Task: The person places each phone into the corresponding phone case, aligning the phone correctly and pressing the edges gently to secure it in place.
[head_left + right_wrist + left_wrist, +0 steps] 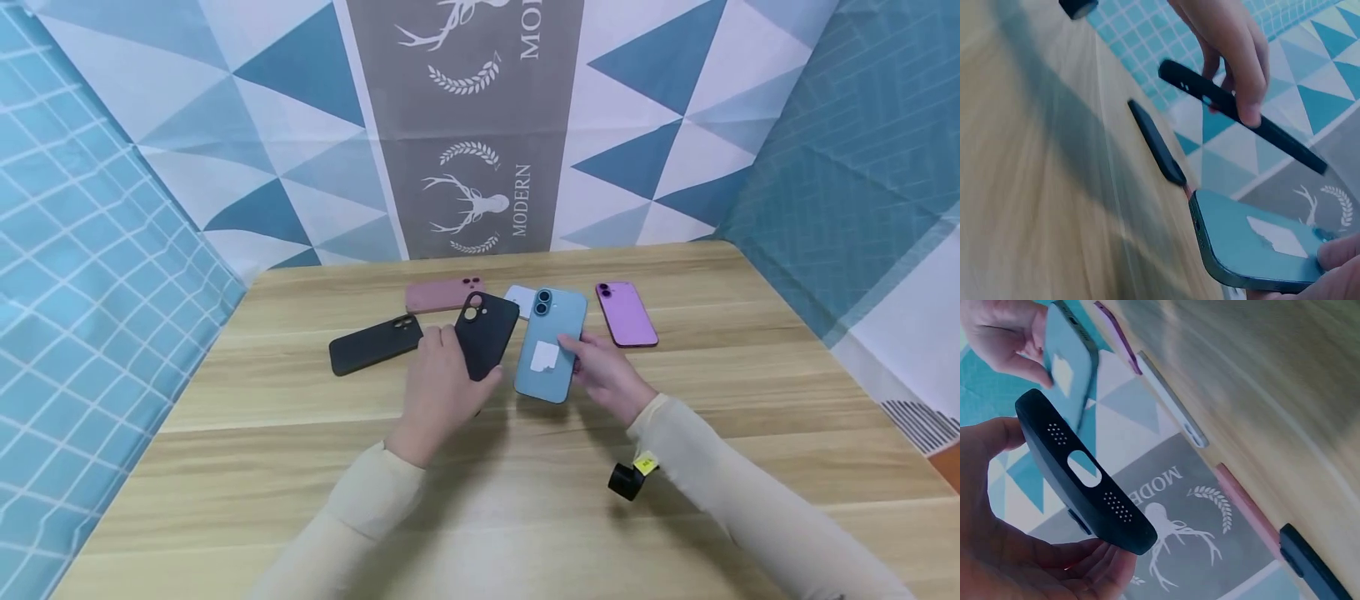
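Note:
My left hand [438, 387] grips a black phone case [491, 333] by its sides, lifted above the table with its camera cutout toward the top. In the left wrist view the case's bottom edge [1079, 469] shows an oval port opening between two patches of small holes. Close to its right, my right hand [609, 379] holds a light blue phone [562, 321] by its right edge, thumb on the back. A torn-edged white sticker [544, 357] is on the phone's back, and two camera lenses are at its top left. Case and phone are held apart.
On the wooden table [262, 475] behind the hands lie a black phone-shaped piece [375, 344], a pink one [435, 297], a partly hidden white one [519, 298] and a purple phone [628, 315]. A patterned cloth [637, 125] backs the table.

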Demonstrator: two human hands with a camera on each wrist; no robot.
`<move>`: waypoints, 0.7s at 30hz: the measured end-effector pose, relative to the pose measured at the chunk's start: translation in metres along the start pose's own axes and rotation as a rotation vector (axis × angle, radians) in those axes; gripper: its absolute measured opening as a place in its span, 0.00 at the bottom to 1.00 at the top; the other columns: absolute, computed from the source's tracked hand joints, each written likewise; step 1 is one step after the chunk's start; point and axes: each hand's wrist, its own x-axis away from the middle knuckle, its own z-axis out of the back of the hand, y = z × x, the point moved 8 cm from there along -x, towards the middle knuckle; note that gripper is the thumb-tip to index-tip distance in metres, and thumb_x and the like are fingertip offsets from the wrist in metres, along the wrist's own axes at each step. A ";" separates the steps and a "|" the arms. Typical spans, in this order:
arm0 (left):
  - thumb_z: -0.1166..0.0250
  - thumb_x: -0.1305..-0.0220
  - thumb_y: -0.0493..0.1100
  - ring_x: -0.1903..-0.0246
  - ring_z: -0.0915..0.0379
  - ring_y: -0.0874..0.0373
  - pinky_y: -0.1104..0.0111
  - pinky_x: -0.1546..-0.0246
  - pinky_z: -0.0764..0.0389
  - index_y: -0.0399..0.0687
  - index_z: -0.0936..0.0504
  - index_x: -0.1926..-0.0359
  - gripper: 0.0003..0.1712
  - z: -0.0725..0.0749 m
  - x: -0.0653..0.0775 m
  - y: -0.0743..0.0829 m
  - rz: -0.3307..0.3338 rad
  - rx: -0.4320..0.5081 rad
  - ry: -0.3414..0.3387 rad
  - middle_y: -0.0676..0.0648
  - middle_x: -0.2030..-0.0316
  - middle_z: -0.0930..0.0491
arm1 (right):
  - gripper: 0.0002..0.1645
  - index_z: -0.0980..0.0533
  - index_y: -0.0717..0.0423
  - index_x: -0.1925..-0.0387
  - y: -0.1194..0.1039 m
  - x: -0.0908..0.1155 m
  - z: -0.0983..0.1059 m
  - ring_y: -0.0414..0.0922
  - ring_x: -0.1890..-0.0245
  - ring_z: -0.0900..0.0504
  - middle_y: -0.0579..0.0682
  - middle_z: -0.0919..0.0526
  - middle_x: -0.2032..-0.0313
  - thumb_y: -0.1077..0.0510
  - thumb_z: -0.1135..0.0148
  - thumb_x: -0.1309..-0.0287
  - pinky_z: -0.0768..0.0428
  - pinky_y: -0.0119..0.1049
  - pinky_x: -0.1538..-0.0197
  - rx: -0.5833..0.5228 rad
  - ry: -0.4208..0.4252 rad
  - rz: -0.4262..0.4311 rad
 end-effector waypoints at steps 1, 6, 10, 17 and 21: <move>0.36 0.46 0.64 0.58 0.30 0.46 0.58 0.56 0.21 0.26 0.30 0.47 0.44 0.001 0.000 0.002 0.002 0.002 0.005 0.34 0.55 0.27 | 0.32 0.54 0.58 0.26 0.001 0.000 -0.003 0.52 0.27 0.44 0.58 0.44 0.28 0.56 0.62 0.26 0.43 0.45 0.24 -0.009 -0.017 -0.003; 0.36 0.46 0.64 0.61 0.32 0.48 0.60 0.60 0.20 0.26 0.30 0.49 0.44 0.003 -0.001 0.006 0.004 0.010 0.020 0.35 0.58 0.27 | 0.31 0.51 0.60 0.27 0.004 0.000 -0.016 0.48 0.37 0.33 0.57 0.36 0.36 0.53 0.64 0.25 0.35 0.41 0.28 -0.021 -0.066 -0.005; 0.35 0.47 0.65 0.64 0.32 0.49 0.61 0.64 0.21 0.26 0.28 0.52 0.43 0.003 -0.002 0.012 -0.019 -0.009 0.024 0.36 0.61 0.27 | 0.34 0.47 0.58 0.29 0.006 0.000 -0.024 0.44 0.45 0.27 0.55 0.29 0.42 0.43 0.65 0.26 0.28 0.37 0.34 -0.082 -0.094 0.016; 0.38 0.46 0.67 0.62 0.30 0.48 0.60 0.62 0.23 0.27 0.27 0.53 0.43 -0.004 -0.007 0.024 -0.045 -0.066 0.000 0.37 0.62 0.26 | 0.46 0.59 0.60 0.25 0.012 0.001 -0.042 0.56 0.25 0.51 0.64 0.53 0.26 0.32 0.78 0.30 0.50 0.49 0.23 -0.331 -0.193 -0.009; 0.37 0.47 0.67 0.63 0.31 0.49 0.62 0.64 0.24 0.27 0.27 0.53 0.44 -0.010 -0.005 0.030 -0.048 -0.059 -0.013 0.38 0.62 0.28 | 0.49 0.57 0.60 0.26 0.014 0.002 -0.048 0.56 0.25 0.48 0.64 0.51 0.26 0.29 0.77 0.32 0.47 0.48 0.23 -0.338 -0.208 -0.015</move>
